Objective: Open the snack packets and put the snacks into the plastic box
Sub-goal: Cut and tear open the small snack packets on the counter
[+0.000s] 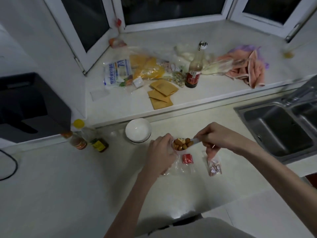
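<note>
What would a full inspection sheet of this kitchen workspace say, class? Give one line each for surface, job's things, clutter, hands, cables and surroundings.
Surface: pale countertop, with a raised window ledge behind it.
Job's things: snacks heaped between the hands, in a clear container that is hard to make out; red sachet and small clear packet lie on the counter.
Clutter: white bowl, sauce bottles, brown bottle, tan packets, bags, pink cloth.
Hands: left hand grips clear plastic; right hand pinches a clear wrapper edge.
Cables: black cable at the left edge.
Surroundings: steel sink, dark windows, black appliance.
</note>
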Available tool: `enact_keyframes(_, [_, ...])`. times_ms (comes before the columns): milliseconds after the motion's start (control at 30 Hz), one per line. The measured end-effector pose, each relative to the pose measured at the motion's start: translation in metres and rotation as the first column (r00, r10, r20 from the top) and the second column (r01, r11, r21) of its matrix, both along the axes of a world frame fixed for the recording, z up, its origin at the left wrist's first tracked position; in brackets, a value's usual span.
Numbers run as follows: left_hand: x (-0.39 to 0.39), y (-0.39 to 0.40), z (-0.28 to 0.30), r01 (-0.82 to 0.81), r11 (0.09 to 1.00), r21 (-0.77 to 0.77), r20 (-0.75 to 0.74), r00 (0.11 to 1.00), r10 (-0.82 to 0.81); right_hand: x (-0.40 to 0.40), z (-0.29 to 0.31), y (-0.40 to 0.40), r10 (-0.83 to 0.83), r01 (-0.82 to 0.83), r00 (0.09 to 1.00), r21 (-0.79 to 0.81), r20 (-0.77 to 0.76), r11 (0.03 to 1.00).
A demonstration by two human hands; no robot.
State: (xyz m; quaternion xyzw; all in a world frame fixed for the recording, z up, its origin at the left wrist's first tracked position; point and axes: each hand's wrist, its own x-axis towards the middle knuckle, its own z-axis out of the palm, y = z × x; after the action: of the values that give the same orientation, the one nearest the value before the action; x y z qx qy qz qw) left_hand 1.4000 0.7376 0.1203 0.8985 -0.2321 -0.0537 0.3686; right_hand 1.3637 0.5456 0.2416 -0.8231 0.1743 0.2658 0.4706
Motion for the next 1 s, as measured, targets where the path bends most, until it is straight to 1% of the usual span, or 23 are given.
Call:
enact_keyframes(67, [-0.001,0.002,0.005,-0.006,1.000,-0.010,0.013,1.000,0.006,0.003,0.010,0.011,0.023,-0.023,1.000,-0.076,-0.004,0.997])
enact_keyframes(167, [-0.002,0.004,0.011,-0.016,0.999,-0.034,0.018,1.000,0.017,0.006,0.028,0.031,0.114,-0.110,0.993,-0.216,0.005,0.970])
enact_keyframes(300, [-0.006,0.007,0.018,-0.012,0.997,-0.076,0.085,0.996,0.018,0.004,0.048,0.059,0.223,-0.166,0.969,-0.394,0.102,0.904])
enact_keyframes(367, [-0.008,0.012,0.021,-0.029,0.993,-0.117,0.082,0.996,0.039,0.002,0.055,0.072,0.264,-0.173,0.954,-0.453,0.145,0.874])
enact_keyframes(467, [-0.010,0.025,0.024,-0.064,0.976,-0.207,0.049,0.996,0.076,-0.001,0.062,0.086,0.281,-0.154,0.930,-0.442,0.238,0.884])
enact_keyframes(533, [-0.010,0.035,0.024,-0.104,0.969,-0.226,0.047,0.992,0.117,0.000,0.062,0.096,0.271,-0.134,0.915,-0.407,0.300,0.903])
enact_keyframes(633, [-0.011,0.049,0.023,-0.169,0.952,-0.257,0.025,0.983,0.181,0.006,0.058,0.108,0.221,-0.090,0.908,-0.352,0.355,0.932])
enact_keyframes(733, [-0.013,0.061,0.022,-0.211,0.936,-0.282,0.037,0.972,0.231,0.010,0.054,0.120,0.143,-0.019,0.891,-0.279,0.431,0.960])
enact_keyframes(800, [-0.013,0.067,0.022,-0.226,0.922,-0.315,0.016,0.970,0.244,0.009,0.051,0.128,0.152,0.008,0.852,-0.302,0.501,0.953])
enact_keyframes(1000, [-0.015,0.077,0.030,-0.246,0.880,-0.407,-0.057,0.968,0.245,-0.002,0.055,0.140,0.291,0.021,0.681,-0.416,0.672,0.909])
